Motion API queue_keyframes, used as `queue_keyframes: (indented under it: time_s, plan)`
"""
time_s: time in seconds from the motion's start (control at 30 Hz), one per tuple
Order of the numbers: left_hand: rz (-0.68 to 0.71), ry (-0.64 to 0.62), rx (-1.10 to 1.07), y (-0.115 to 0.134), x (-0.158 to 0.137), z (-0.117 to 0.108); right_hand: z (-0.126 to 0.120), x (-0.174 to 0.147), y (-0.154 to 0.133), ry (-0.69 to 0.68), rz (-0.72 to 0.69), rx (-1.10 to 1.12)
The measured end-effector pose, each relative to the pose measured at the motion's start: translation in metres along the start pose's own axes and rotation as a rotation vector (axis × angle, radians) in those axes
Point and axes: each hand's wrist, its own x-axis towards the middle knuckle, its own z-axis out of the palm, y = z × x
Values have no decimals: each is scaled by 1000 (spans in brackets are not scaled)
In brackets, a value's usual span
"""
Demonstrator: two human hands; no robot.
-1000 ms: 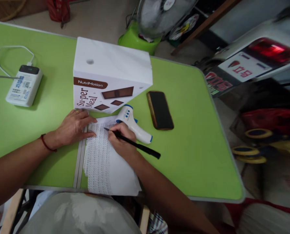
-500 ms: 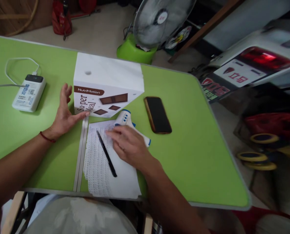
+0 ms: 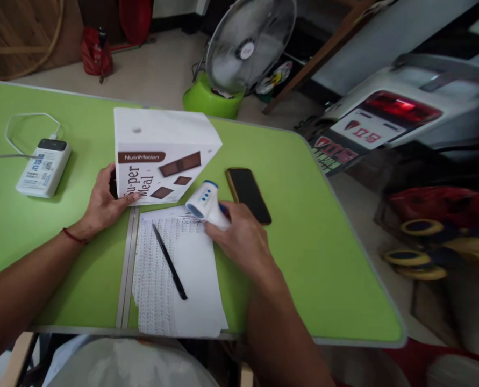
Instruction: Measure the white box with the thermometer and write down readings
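My left hand (image 3: pixel 106 196) is closed on the lower left corner of a white cardboard box (image 3: pixel 166 129), its thumb across the printed front and its fingers behind the side. "NutriMotion" and "Su-per Meal" are printed there beside brown bars. I cannot tell whether the box rests fully on the table. My right hand (image 3: pixel 245 234) grips the handle of a white and blue infrared thermometer (image 3: pixel 206 200), whose head points left just before the box. Under and below it lie handwritten paper sheets (image 3: pixel 199 290) with a black pen (image 3: pixel 170 262) across them.
A dark phone (image 3: pixel 249 194) in a brown case lies right of the thermometer. At the left, a white power bank (image 3: pixel 43 169) has a cable plugged in. Beyond the green table (image 3: pixel 323 269) stand a fan (image 3: pixel 247 51) on a green stool and a white scooter (image 3: pixel 408 102).
My right hand has moved from over the paper to the thermometer and taken hold of its handle. My left hand has closed on the box corner. The camera view has shifted slightly.
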Motion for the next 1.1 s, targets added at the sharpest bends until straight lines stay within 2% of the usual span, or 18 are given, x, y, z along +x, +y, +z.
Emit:
queue_keyframes:
  time_s: [0.1, 0.17, 0.2, 0.27, 0.33, 0.4, 0.5, 0.7, 1.03, 1.1]
  plan:
    - [-41, -20, -5, 15, -3, 0, -5, -7, -10, 297, -9, 329]
    - [-73, -36, -10, 25, -7, 1, -6, -17, -23, 416, -36, 622]
    - [-83, -32, -9, 29, -9, 1, -5, -23, -31, 372, -65, 788]
    - [-78, -37, -44, 33, -14, 4, -2, -33, -47, 153, -112, 1077]
    - [-82, -52, -82, 35, -19, 6, 3, -39, -59, 7, -90, 1228]
    - [-96, -73, -70, 34, -21, 7, 8, -42, -66, -91, -39, 1274]
    - [-102, -107, -10, 34, -22, 5, 15, -42, -69, -169, 26, 1251]
    - [27, -151, 100, 36, -20, 2, 21, -37, -72, -177, 8, 1249]
    - [77, -176, 108, 35, -21, 2, 27, -29, -75, -197, -125, 1282]
    - [80, -173, 110, 35, -21, 2, 28, -29, -76, -197, -114, 1286]
